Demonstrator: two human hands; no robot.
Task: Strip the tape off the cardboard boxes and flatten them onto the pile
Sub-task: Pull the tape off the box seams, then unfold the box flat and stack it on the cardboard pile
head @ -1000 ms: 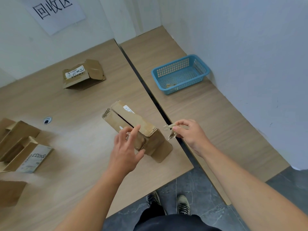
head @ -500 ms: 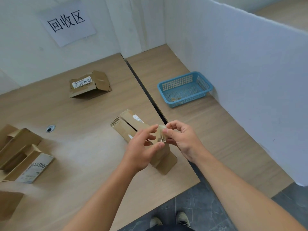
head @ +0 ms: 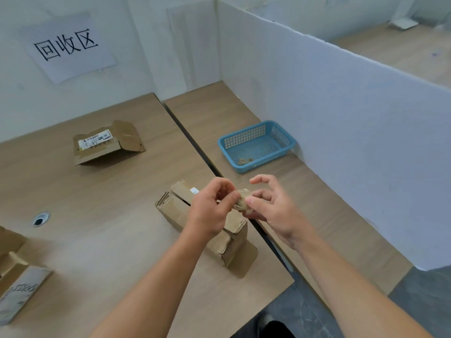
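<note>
A long brown cardboard box (head: 180, 211) lies on the table near its right edge, its near end flaps loose. Above it, both hands meet on a crumpled wad of clear tape (head: 242, 200). My left hand (head: 210, 211) pinches the wad with curled fingers. My right hand (head: 271, 211) pinches it between thumb and forefinger, its other fingers spread. Neither hand touches the box. A flattened box with a white label (head: 107, 145) lies farther back on the table.
A blue plastic basket (head: 256, 145) with tape scraps stands on the right table by the white partition (head: 341, 118). More opened boxes (head: 17, 276) lie at the left edge. A dark gap (head: 192, 142) divides the two tables. A cable hole (head: 40, 219) sits at the left.
My left hand left the box and rose to meet my right hand. The tape strip, held before by my right hand alone, is now balled up between both hands.
</note>
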